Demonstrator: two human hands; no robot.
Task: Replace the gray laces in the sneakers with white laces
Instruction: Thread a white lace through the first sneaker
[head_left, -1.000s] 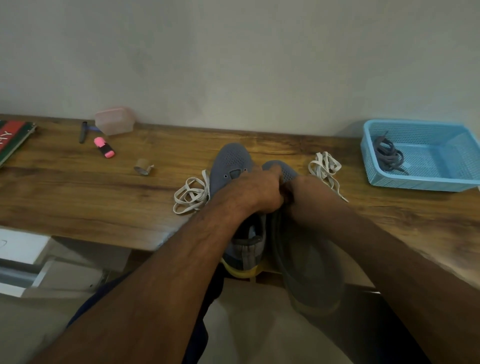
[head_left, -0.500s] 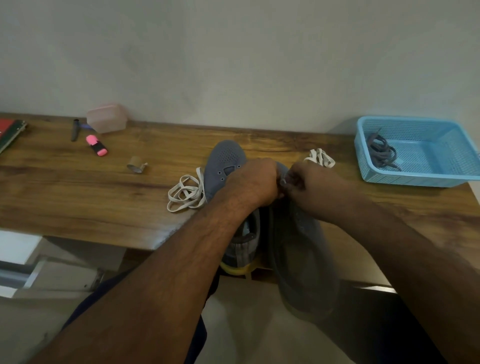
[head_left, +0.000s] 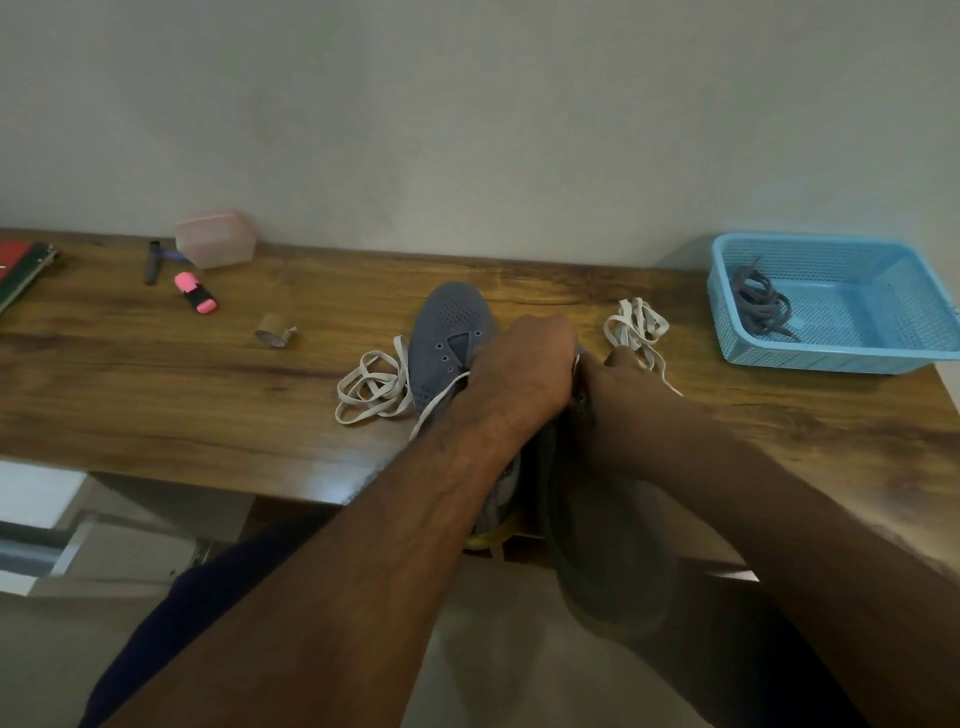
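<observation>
One gray sneaker lies on the wooden table, toe toward the wall, with a white lace bunched at its left and one strand across its eyelets. The second gray sneaker is tilted over the table's front edge, heel toward me and blurred. My left hand grips its front part with curled fingers. My right hand pinches at the same spot, where a bit of white lace shows between the hands. Another white lace lies just behind my right hand. The gray laces lie in the blue basket.
A small tape roll, a pink highlighter, a dark pen and a pink plastic box sit on the left half of the table. A book lies at the far left edge. The wall runs along the back.
My right hand has come out from behind the left hand and now pinches beside it at the sneaker's front. The left hand keeps its grip. The camera view shifted a little.
</observation>
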